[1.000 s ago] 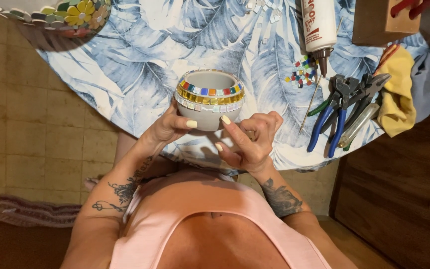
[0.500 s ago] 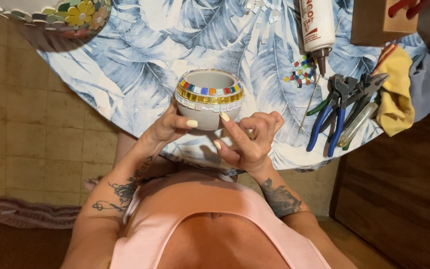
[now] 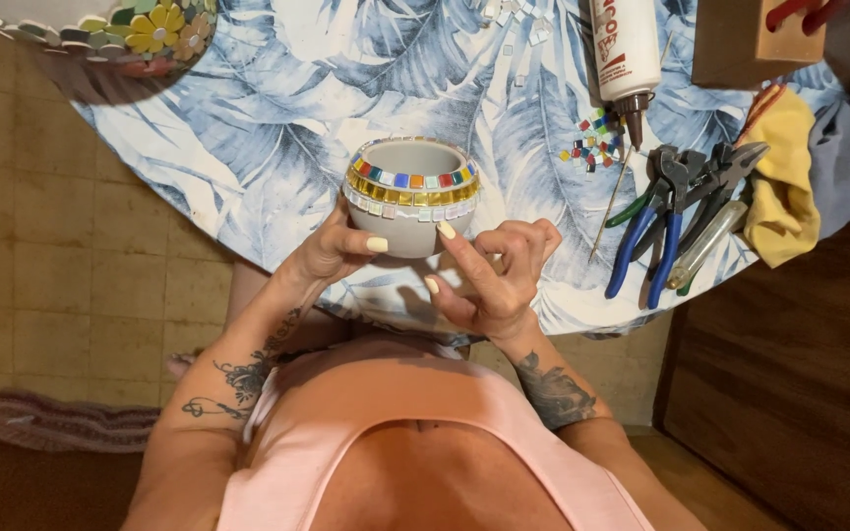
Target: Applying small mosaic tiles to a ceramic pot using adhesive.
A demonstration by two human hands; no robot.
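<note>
Little has shifted since the earlier frame: left hand (image 3: 332, 251) fingers still clamp the grey bowl (image 3: 412, 197) above the leaf-print tabletop (image 3: 277, 118), right hand (image 3: 499, 280) fingers apart, one fingertip touching its two tiled rows, bare grey below, loose tiles (image 3: 592, 138) and pliers (image 3: 666, 216) nearby, tiled floor (image 3: 71, 256) beneath.

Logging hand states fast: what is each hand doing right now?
Left hand: closed on the bowl.
Right hand: open, one fingertip touching the bowl.
</note>
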